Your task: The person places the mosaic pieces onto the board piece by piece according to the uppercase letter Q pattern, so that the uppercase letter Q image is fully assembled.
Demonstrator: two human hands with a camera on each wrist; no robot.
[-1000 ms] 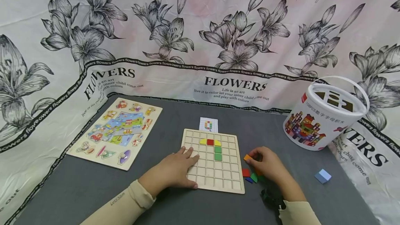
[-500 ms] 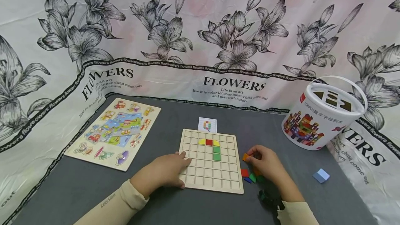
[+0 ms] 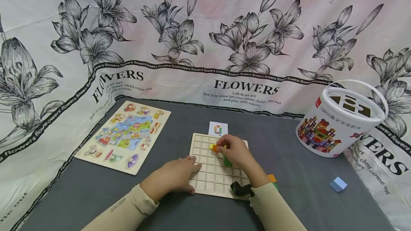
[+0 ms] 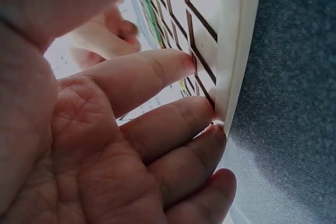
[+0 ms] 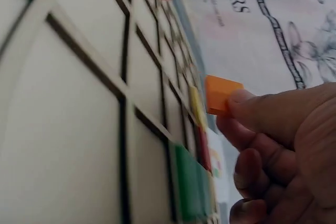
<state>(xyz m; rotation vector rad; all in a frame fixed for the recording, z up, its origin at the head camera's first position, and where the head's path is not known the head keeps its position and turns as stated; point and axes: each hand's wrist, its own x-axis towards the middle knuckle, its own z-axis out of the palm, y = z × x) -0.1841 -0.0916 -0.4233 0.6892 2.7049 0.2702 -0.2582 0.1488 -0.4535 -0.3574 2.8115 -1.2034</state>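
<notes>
In front of you, a square, pale wooden grid board (image 3: 210, 177) lies on the dark grey table (image 3: 179, 216), its compartments holding a yellow tile (image 5: 197, 107), a red tile (image 5: 203, 145) and green tiles (image 5: 190, 184). To its right stands a white plastic bucket (image 3: 334, 126) printed with a colourful block castle, with shaped openings in its top; its contents cannot be seen. Your right hand (image 3: 237, 154), back uppermost, pinches an orange square tile (image 5: 220, 94) between thumb and forefinger, over the board's far part and just beside the yellow tile; whether it touches the board cannot be told. The right wrist view shows the red tile, hidden in the head view. Your left hand (image 3: 173, 175) touches the board's left edge, fingers loosely spread; the left wrist view reveals its palm and the fingertips along the rim.
</notes>
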